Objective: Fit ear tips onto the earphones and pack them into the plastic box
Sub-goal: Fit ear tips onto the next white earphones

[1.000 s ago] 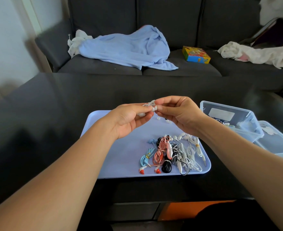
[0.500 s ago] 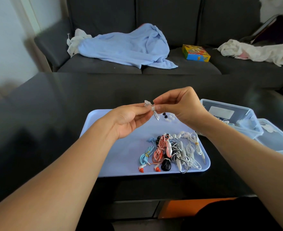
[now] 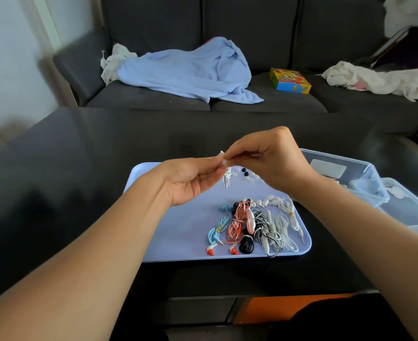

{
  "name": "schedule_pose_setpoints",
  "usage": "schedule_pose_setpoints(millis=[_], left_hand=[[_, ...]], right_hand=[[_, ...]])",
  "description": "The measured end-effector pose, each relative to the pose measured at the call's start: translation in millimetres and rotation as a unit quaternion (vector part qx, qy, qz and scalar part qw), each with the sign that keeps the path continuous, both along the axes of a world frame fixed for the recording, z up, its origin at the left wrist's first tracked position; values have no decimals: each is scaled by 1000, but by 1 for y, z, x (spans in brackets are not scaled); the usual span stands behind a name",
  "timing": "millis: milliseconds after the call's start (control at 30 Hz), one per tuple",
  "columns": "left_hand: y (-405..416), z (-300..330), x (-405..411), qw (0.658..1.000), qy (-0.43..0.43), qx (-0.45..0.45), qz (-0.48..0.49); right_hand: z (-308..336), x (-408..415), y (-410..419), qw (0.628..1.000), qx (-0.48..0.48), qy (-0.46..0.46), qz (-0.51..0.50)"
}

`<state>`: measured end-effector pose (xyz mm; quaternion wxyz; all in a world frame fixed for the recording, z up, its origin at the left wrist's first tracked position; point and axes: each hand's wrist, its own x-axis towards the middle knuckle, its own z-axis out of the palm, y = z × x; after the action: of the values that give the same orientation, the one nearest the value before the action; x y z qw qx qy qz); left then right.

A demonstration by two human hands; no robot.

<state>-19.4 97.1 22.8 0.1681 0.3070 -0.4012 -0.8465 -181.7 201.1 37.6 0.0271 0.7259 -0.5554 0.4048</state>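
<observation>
Both hands pinch one white earphone (image 3: 225,168), left hand (image 3: 190,179), right hand (image 3: 268,159). Most earphones (image 3: 254,223) sit unpacked on the tray (image 3: 168,232), so lots left.

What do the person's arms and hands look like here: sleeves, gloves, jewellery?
Both forearms are bare up to the frame edge, with no sleeves showing. The left hand and right hand wear no gloves, and no rings, watch or bracelets are visible.
</observation>
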Motion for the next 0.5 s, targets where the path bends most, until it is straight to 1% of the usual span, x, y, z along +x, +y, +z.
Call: schedule_pose_setpoints(millis=[67, 100, 133, 167, 200, 233, 267, 300, 333, 367, 433, 467, 500], left_hand=[[0, -1, 0, 1000, 13, -25, 5], [0, -1, -1, 999, 21, -36, 10], [0, -1, -1, 998, 29, -43, 17], [1, 0, -2, 998, 36, -50, 25], [1, 0, -2, 997, 39, -58, 32], [2, 0, -2, 996, 37, -67, 37], [2, -1, -1, 996, 33, -78, 38], [2, -1, 0, 995, 29, -85, 35], [1, -1, 1, 995, 26, -88, 28], [1, 0, 3, 996, 24, -89, 16], [-1, 2, 7, 995, 11, -98, -26], [-2, 3, 8, 993, 0, -105, -50], [-2, 4, 10, 992, -11, -109, -68]], right_hand=[[-3, 4, 1, 991, 40, -125, -31], [-4, 8, 1, 977, 55, -203, -39], [-5, 12, 1, 951, 72, -298, -40], [-6, 15, 0, 909, 95, -405, -36], [-7, 18, -1, 856, 122, -502, -30], [-9, 19, -2, 808, 145, -571, -24], [-10, 18, -4, 779, 162, -606, -22], [-11, 18, -4, 769, 177, -614, -19], [-12, 17, -3, 779, 186, -598, -13], [-11, 15, -1, 814, 186, -551, -6], [-5, 11, 3, 902, 174, -396, 7], [-3, 10, 5, 929, 174, -328, 13], [-1, 9, 6, 942, 180, -281, 20]])
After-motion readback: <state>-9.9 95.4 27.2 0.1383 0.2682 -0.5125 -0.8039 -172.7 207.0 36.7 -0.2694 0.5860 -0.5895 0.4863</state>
